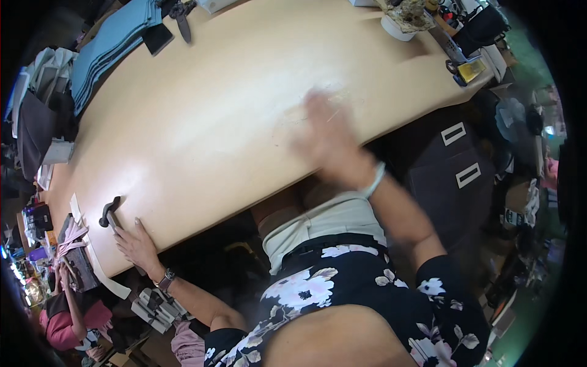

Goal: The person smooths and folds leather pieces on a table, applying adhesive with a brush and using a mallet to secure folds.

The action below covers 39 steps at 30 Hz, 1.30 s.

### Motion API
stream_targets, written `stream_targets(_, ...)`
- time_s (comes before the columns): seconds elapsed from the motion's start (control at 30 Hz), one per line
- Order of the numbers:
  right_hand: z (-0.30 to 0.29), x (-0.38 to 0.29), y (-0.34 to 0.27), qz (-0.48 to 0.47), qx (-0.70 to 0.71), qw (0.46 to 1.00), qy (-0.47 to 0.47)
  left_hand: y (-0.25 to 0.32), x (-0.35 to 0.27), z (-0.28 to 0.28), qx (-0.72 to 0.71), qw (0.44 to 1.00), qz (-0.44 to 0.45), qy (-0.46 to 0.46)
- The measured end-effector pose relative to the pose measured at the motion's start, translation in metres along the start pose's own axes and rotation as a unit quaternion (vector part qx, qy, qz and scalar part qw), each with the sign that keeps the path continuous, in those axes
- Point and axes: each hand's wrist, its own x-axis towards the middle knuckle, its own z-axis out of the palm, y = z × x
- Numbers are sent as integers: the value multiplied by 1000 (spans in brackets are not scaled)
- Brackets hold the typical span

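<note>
My left hand (139, 245) rests near the table's front left corner, over the handle of a hammer (110, 213); its dark head lies on the tabletop beyond my fingers. Whether the fingers close around the handle is hard to tell. Blurred by motion, my right hand (328, 133) is over the tan tabletop (206, 137) near its front edge, and no object shows in it. Small pale scraps or marks (337, 98) are on the surface by its fingertips.
Stacked blue sheets (114, 41) lie at the back left, beside a black-handled tool (183, 23). A white round container (398, 28), scissors (456, 73) and a yellow item (471, 70) are at the right end. Another person (73, 321) works at lower left.
</note>
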Motion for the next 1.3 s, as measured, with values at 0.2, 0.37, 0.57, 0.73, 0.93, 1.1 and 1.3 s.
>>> stream_targets(0.2, 14, 55, 26, 217, -221, 951, 6, 59, -23, -18, -174, 975, 114, 79)
stream_targets(0.37, 42, 29, -61, -53, -70, 996, -26, 92, -26, -30, -293, 939, 168, 68)
stream_targets(0.57, 22, 150, 55, 134, -102, 979, 115, 116, -41, -52, -360, 906, 221, 16)
stream_targets(0.73, 40, 50, -51, -73, -116, 990, -39, 88, -45, -34, -357, 915, 184, -46)
stream_targets(0.93, -18, 87, 92, 181, -146, 972, 38, 92, -50, -37, -274, 936, 211, -71)
stream_targets(1.1, 27, 67, 22, 107, -160, 979, 59, 76, -54, -26, -285, 939, 170, -91)
stream_targets(1.3, 15, 101, 41, 121, -160, 979, 26, 91, -48, -38, -282, 939, 179, -79)
